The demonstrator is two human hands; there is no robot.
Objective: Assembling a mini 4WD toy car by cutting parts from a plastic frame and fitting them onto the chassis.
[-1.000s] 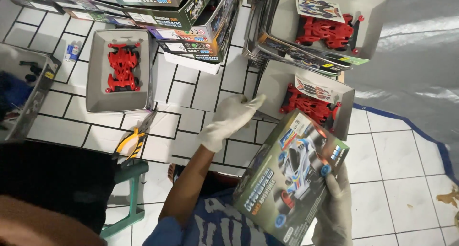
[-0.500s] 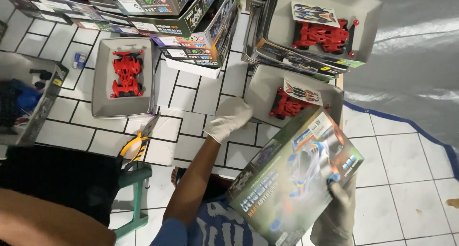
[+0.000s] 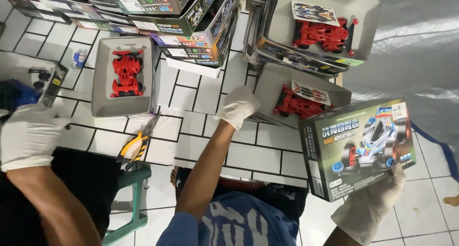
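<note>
My right hand (image 3: 377, 205), in a white glove, grips the lower edge of a dark green toy car box (image 3: 358, 148) and holds it up at the right, picture side facing me. My left hand (image 3: 237, 106), also gloved, reaches forward across the tiled floor. Its fingers curl over the left edge of a grey tray (image 3: 272, 86) that holds a red toy car chassis (image 3: 299, 105) and a sticker sheet (image 3: 311, 92).
Another grey tray with a red chassis (image 3: 125, 74) lies at the left, a third (image 3: 321, 34) sits on stacked boxes at the top right. Yellow-handled pliers (image 3: 135, 144) lie by a green stool (image 3: 136, 198). A co-worker's gloved hand (image 3: 28, 136) is at the far left.
The box has swung up and to the right, so its picture now faces me. My left hand stays at the tray's edge. A co-worker's gloved hand has come into view at the left.
</note>
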